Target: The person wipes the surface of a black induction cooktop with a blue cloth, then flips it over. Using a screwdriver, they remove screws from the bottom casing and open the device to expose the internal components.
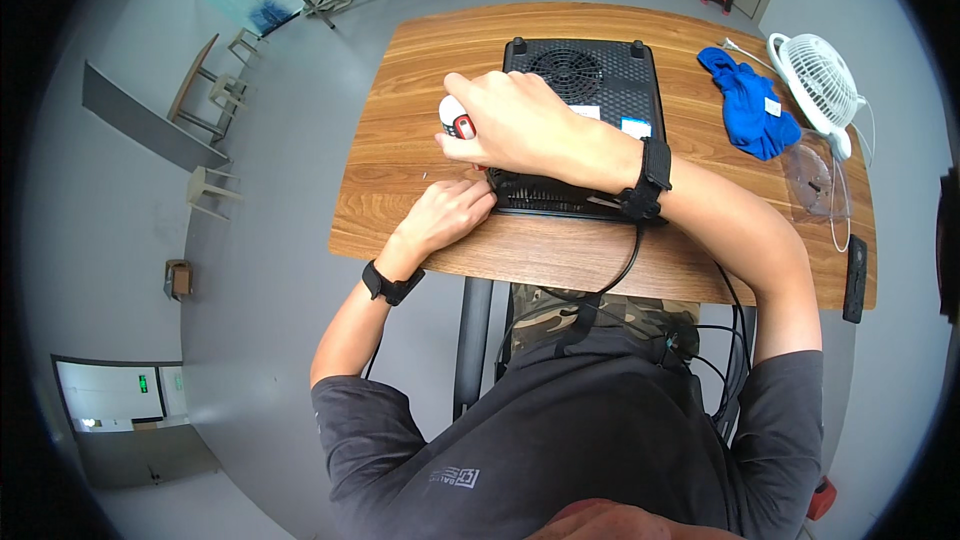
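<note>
While the left hand (450, 212) rests curled against the black device's (585, 90) near-left corner on the tabletop (400, 90), the right hand (515, 120) grips a red-and-white screwdriver (456, 120) at its left edge.

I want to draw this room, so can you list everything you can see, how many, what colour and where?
Table: one, brown wood, middle.
Flat vented appliance: one, black, upside down on the table.
Screwdriver: one, white and red handle, in the right hand at the appliance's left edge.
Cloth: one, blue, right side of the table.
Small fan: one, white, far right corner.
Clear plastic piece: one, see-through, below the fan.
Stools: a few, pale, floor on the left.
Left hand: one, black wristband, fist against the appliance's near corner.
Right hand: one, black wristband, gripping the screwdriver.
</note>
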A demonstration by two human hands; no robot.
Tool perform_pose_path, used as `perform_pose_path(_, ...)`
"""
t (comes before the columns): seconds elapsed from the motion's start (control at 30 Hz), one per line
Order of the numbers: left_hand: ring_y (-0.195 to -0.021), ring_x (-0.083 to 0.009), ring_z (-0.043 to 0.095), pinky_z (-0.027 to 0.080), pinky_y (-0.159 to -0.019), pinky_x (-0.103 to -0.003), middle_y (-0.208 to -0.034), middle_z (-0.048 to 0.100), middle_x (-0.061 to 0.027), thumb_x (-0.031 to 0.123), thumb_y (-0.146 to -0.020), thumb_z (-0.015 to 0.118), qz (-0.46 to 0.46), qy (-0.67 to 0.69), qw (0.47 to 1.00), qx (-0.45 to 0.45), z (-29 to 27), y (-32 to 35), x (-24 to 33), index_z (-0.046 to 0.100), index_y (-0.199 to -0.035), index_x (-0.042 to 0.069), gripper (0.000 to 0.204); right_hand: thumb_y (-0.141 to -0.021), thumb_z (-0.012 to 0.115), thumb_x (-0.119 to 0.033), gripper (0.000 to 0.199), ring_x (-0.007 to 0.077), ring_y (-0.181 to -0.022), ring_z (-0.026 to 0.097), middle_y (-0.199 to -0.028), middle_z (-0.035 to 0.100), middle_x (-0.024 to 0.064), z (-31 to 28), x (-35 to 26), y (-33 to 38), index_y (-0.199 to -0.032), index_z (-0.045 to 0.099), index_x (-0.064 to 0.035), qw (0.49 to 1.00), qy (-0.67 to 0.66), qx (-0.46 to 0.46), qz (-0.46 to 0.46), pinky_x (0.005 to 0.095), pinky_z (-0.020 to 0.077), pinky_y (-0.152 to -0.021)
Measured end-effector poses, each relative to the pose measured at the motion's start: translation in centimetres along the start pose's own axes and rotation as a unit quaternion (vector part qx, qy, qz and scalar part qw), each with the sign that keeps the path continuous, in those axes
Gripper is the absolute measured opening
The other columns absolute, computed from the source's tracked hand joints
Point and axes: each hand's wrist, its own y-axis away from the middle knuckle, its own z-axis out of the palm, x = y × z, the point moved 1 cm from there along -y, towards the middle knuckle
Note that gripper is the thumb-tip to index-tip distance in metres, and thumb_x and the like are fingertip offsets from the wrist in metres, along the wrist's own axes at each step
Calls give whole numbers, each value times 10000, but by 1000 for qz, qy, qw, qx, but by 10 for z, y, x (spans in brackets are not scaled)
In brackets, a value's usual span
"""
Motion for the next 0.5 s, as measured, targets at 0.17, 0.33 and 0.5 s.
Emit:
perform_pose_path(0.17, -748, -217, 636, 530, -659, -369, -821, 576, -53, 129, -844, 652, 13, 4, 1000, -9, 2, 1, -4, 579, -832, 82, 87, -872, 716, -352, 395, 392, -676, 705, -734, 692, 208, -1, -1, -1, -920, 606, 25, 1000, 1, 3, 1, 449, 573, -600)
perform_pose_path(0.33, -664, -250, 635, 544, -600, -374, -767, 568, -62, 96, -765, 767, -23, 64, 998, 20, -6, 0, -11, 622, -832, 70, 161, -870, 720, -358, 392, 399, -692, 707, -736, 693, 207, -8, 3, -2, -917, 606, 14, 1000, -6, 11, 12, 448, 577, -613)
perform_pose_path(0.5, -714, -301, 664, 554, -632, -403, -842, 633, -84, 114, -815, 742, -167, 128, 977, 45, -24, 6, -32, 670, -850, 55, 99, -872, 718, -367, 396, 397, -700, 707, -728, 690, 208, -10, 10, -3, -920, 604, 9, 1000, -6, 24, 13, 453, 578, -624)
